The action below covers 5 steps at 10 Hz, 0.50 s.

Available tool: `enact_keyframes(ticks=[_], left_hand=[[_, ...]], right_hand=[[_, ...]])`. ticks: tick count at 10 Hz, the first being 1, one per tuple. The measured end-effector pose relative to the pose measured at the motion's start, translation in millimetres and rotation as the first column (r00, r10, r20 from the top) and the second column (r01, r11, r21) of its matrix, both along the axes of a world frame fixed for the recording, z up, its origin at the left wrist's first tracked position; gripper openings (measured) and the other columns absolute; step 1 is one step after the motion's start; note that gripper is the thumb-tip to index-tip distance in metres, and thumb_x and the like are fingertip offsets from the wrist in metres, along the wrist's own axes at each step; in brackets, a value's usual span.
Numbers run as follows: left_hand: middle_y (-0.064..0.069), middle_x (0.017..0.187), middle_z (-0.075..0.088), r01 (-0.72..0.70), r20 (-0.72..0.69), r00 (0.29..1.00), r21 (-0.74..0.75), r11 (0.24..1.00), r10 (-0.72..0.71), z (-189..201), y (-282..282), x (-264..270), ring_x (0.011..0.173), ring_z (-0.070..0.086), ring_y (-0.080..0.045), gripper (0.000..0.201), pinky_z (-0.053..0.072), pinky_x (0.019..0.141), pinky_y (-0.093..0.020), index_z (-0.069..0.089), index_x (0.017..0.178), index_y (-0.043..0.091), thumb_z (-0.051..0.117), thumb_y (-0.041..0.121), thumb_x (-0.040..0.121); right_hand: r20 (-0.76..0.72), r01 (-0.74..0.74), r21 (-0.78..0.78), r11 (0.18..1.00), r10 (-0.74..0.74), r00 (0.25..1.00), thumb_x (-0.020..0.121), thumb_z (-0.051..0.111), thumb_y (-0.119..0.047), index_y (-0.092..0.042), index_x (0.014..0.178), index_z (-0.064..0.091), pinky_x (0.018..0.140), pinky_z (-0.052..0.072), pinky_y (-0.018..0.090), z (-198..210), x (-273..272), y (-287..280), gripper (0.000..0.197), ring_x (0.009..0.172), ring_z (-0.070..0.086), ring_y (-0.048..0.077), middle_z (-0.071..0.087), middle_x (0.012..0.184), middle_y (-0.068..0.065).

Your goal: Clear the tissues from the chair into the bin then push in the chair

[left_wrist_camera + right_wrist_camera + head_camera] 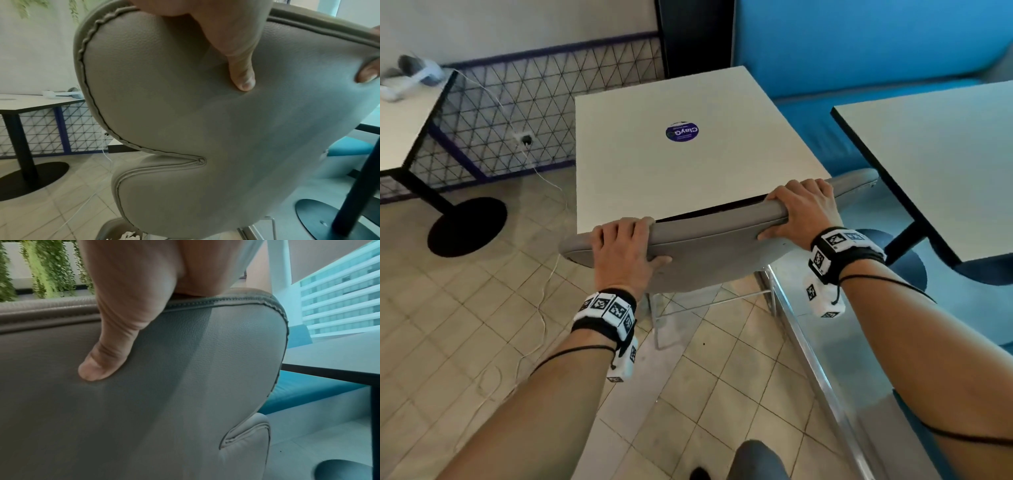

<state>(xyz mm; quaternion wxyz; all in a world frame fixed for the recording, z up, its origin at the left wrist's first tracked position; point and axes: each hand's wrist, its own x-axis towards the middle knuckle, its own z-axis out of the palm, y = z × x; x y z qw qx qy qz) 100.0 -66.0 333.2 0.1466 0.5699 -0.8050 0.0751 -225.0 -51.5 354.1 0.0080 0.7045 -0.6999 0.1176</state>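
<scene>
The grey padded chair point(715, 240) stands with its backrest against the near edge of the white square table point(654, 164), its seat hidden under the tabletop. My left hand point(640, 243) grips the top left of the backrest, fingers over the rim. In the left wrist view its thumb point(242, 78) presses the back of the chair point(185, 129). My right hand point(787, 212) grips the top right of the backrest the same way, and in the right wrist view its thumb point(102, 363) lies on the chair point(185, 394). A grey bin point(109, 227) holding white crumpled tissues point(129, 235) stands on the floor by the chair.
A second white table point(945, 164) stands close on the right, over a blue bench point(859, 51). Another table point(400, 130) with a black round base point(467, 226) is at the left. A white cable point(541, 308) trails over the tiled floor. A shiny metal strip point(808, 342) runs along the floor.
</scene>
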Motion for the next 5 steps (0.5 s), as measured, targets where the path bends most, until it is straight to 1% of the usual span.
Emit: enact_keyframes(ticks=[1, 2, 3, 4, 5], left_hand=[[-0.005, 0.117, 0.056, 0.023, -0.012, 1.000, -0.002, 1.000, -0.023, -2, 9, 1, 0.108, 0.045, -0.029, 0.076, 0.030, 0.101, -0.048, 0.050, 0.128, 0.022, 0.075, 0.062, 0.068], [-0.006, 0.137, 0.049, 0.093, -0.021, 0.995, -0.042, 0.995, -0.094, -9, 17, 9, 0.128, 0.041, -0.031, 0.075, 0.022, 0.112, -0.050, 0.042, 0.142, 0.019, 0.069, 0.052, 0.080], [-0.015, 0.154, 0.034, 0.224, 0.009, 0.974, -0.114, 0.968, -0.224, -24, 30, 26, 0.143, 0.027, -0.038, 0.070, 0.016, 0.117, -0.057, 0.033, 0.150, 0.014, 0.053, 0.039, 0.087], [-0.016, 0.154, 0.035, 0.374, 0.074, 0.927, -0.101, 0.922, -0.368, -40, 43, 47, 0.146, 0.020, -0.043, 0.058, 0.019, 0.115, -0.060, 0.039, 0.144, 0.022, 0.044, 0.030, 0.087], [-0.007, 0.139, 0.058, 0.541, 0.103, 0.835, 0.033, 0.840, -0.541, -77, 71, 81, 0.151, 0.011, -0.028, 0.040, 0.017, 0.116, -0.045, 0.050, 0.131, 0.027, 0.037, 0.036, 0.094]], right_hand=[[0.012, 0.029, -0.036, 0.999, -0.028, 1.000, 0.060, 0.074, -0.068, -0.031, 0.118, 0.060, 0.109, 0.023, 0.045, -2, 3, 9, 0.070, 0.111, 0.049, 0.028, 0.061, 0.111, 0.000], [0.010, 0.086, -0.142, 0.986, -0.085, 0.996, 0.064, 0.072, -0.066, -0.030, 0.127, 0.055, 0.117, 0.017, 0.047, -15, 5, 24, 0.074, 0.126, 0.043, 0.028, 0.058, 0.125, 0.001], [0.066, 0.177, -0.227, 0.958, -0.166, 0.984, 0.075, 0.067, -0.060, -0.029, 0.142, 0.042, 0.121, 0.010, 0.053, -43, 18, 41, 0.077, 0.147, 0.023, 0.030, 0.043, 0.148, 0.002], [0.244, 0.292, -0.275, 0.916, -0.227, 0.943, 0.085, 0.063, -0.048, -0.027, 0.151, 0.027, 0.121, 0.013, 0.055, -59, 40, 51, 0.078, 0.152, 0.007, 0.029, 0.023, 0.161, 0.006], [0.368, 0.358, -0.308, 0.881, -0.236, 0.899, 0.089, 0.061, -0.033, -0.026, 0.153, 0.021, 0.118, 0.023, 0.056, -72, 67, 61, 0.077, 0.152, 0.009, 0.031, 0.016, 0.163, 0.010]])
